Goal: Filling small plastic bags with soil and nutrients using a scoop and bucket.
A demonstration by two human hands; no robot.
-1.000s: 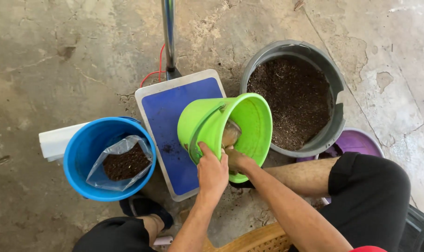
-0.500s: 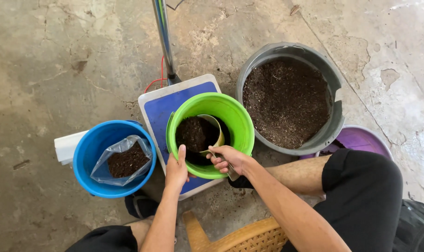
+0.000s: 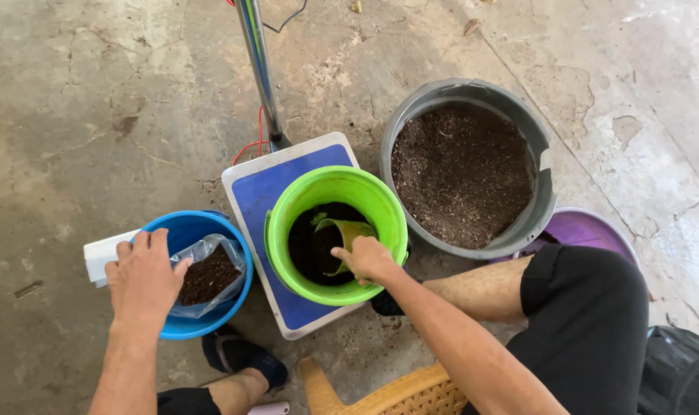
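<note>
R hand: fingers curled shut round the rim of a small olive-green scoop cup, holding it tilted inside the green bucket, just above the dark soil at the bucket's bottom. Green bucket sits upright on the blue-topped scale, w/ a metal pole rising at the scale's far edge & a red wire by its base.

L hand: fingers spread & loosely bent, resting on the near-left rim of the blue bucket; thumb touches the clear plastic bag inside, which is open & holds some soil. Can't tell if it grips the bag edge or just rests. A white block lies just beside the blue bucket, L side.

Further out: big grey tub full of soil R of the scale, purple basin partly under it. Woven yellow stool near the bare knees; 1 dark sandal on cracked concrete floor.
</note>
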